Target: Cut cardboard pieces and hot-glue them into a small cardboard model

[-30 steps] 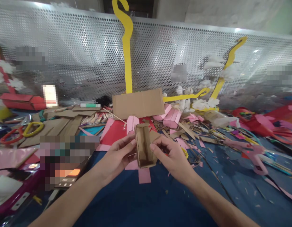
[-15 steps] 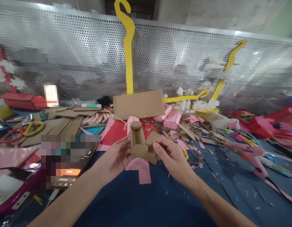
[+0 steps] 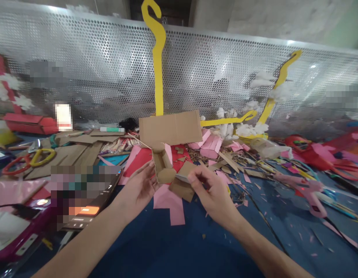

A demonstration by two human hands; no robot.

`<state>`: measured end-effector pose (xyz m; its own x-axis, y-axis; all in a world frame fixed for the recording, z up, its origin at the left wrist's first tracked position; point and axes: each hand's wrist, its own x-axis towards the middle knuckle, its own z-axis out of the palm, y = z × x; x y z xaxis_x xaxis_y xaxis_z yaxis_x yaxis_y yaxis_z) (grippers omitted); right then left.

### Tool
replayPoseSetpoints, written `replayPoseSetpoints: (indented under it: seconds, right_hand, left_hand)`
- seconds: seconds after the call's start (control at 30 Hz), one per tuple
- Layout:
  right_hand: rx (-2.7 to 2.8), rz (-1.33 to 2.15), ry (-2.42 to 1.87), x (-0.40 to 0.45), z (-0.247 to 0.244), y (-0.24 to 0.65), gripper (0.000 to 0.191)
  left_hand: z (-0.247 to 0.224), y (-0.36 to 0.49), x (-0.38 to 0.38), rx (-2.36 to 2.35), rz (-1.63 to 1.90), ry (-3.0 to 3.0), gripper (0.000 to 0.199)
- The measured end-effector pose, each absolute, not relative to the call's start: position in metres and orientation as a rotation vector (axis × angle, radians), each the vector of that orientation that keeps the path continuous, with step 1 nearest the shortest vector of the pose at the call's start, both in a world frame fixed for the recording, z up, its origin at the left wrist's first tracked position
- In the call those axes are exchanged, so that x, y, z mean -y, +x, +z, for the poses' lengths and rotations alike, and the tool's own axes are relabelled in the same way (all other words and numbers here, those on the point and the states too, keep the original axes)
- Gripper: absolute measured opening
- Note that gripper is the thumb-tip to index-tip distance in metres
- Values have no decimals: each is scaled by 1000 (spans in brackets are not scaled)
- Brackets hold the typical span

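Observation:
My left hand (image 3: 142, 181) has its fingers closed on the side of a small open-topped cardboard box (image 3: 166, 176), which it holds up tilted. Pinched between the thumb and fingers of my right hand (image 3: 209, 189) is a thin pale strip (image 3: 182, 177). Its far end reaches the box's near right corner; whether it is joined there I cannot tell. Beneath the hands lie a brown cardboard scrap (image 3: 184, 190) and a cut piece of pink paper (image 3: 176, 212).
Behind the box stands a cardboard panel (image 3: 171, 128) with a tall yellow hook (image 3: 158, 77). A pink glue gun (image 3: 311, 189) lies on the right. Scissors (image 3: 42, 157), a phone (image 3: 105, 197) and cardboard sheets (image 3: 71, 154) are on the left. Scraps (image 3: 234, 166) litter the blue tabletop (image 3: 155, 251).
The box has tipped and turned to the left in my left hand. My right hand has shifted slightly, and more of the pale strip now shows between it and the box.

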<state>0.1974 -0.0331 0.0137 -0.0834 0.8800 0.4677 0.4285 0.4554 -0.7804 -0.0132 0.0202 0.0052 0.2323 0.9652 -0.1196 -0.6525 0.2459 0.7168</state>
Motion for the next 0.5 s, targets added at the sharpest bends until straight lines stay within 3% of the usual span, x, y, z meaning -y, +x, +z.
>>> replayPoseSetpoints:
  seconds: [0.23,0.5]
  right_hand:
    - [1295,456,-1072,18,15,215,51]
    - [1248,175,-1190,2,12,239,29]
  left_hand:
    - [16,-21,-28,-577,1378,503,10]
    - [15,-22,-30,-589,1377,536,11]
